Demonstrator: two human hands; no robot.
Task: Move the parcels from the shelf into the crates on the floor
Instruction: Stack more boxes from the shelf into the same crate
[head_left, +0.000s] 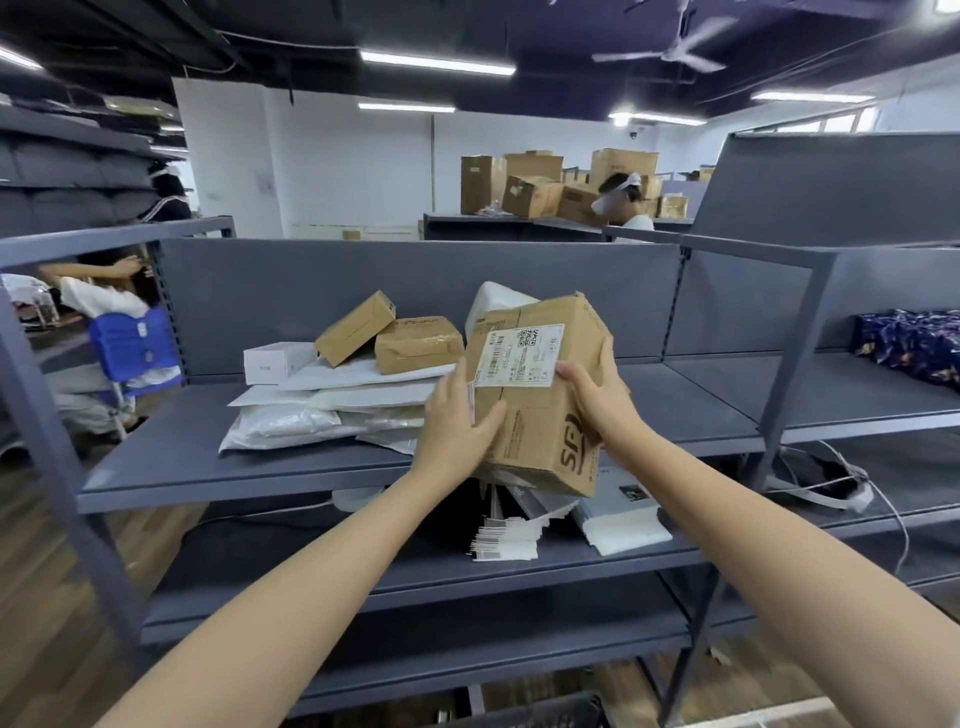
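A brown cardboard box (543, 415) with a white shipping label hangs tilted in front of the grey shelf (156, 457). My left hand (457, 421) grips its left side and my right hand (597, 395) grips its right side. Left of it on the shelf lie two smaller brown boxes (415, 343), a small white box (275, 362) and a pile of white padded mailers (322, 410). A white bag (493, 306) stands behind the held box. A dark crate's edge (545, 714) shows at the bottom, under the shelves.
The lower shelf holds loose labels (506, 538) and a white mailer (623, 519). A blue patterned package (914, 343) lies on the right-hand shelf unit, with cables (831, 483) below it. Other people stand behind the shelving, near stacked cartons (535, 187).
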